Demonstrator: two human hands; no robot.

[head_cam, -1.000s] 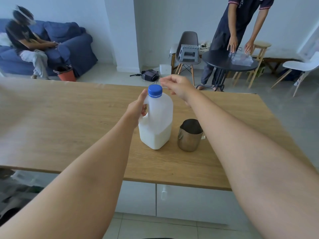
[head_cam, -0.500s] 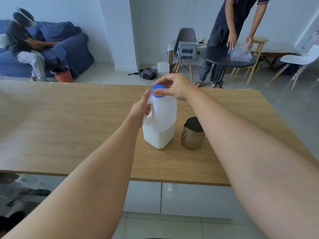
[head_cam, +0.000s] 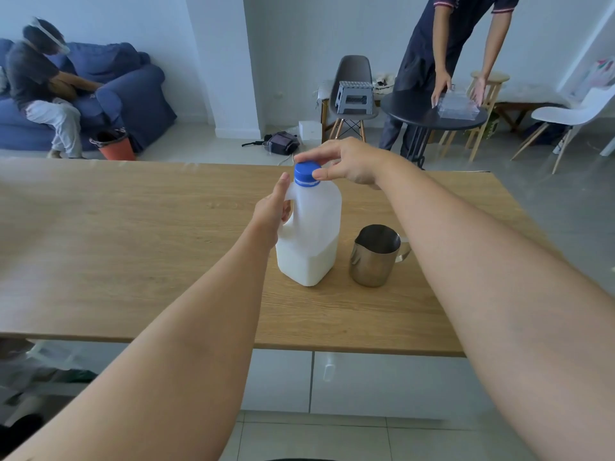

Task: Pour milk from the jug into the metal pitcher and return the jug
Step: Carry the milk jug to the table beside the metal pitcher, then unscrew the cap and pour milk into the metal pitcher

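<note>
Uncapping is in hand: the left hand (head_cam: 271,212) grips the jug (head_cam: 309,234) by its handle, and the right hand (head_cam: 342,161) pinches the cap (head_cam: 305,173). The jug stands on the surface (head_cam: 133,234), pitcher (head_cam: 376,256) at its 3 o'clock. Next, twist the cap free.

Jug (head_cam: 309,234) on table (head_cam: 133,234) — pitcher (head_cam: 376,256) just right of it.

The jug (head_cam: 311,234) is cloudy, matt white plastic with a glossy blue plastic cap (head_cam: 307,173). Just right of the jug, the pitcher (head_cam: 376,256) is brushed metal, dully shiny. Under both, the table (head_cam: 133,234) is smooth matt wood grain.
</note>
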